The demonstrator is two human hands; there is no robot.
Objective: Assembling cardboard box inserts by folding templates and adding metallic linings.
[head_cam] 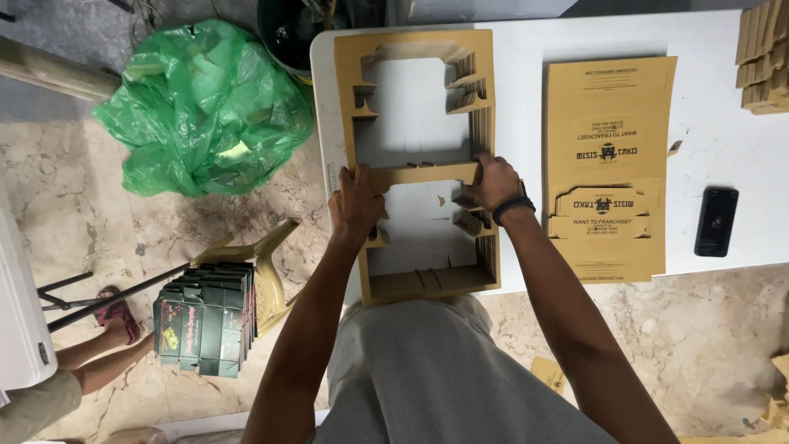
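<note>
Your left hand (355, 204) and right hand (491, 182) both grip the crossbar of the cardboard frame stack (481, 123), fingers closed around it, left at the bar's left end and right at its right end. The stack lies flat on the white table (723, 140), its near edge overhanging toward your body. Just right of it lies a pile of flat printed cardboard sheets (608, 107), and farther right a dark phone (716, 220). On the floor to your left sit a green plastic bag (205, 107) and a stack of dark boxes (205, 325) on a chair.
</note>
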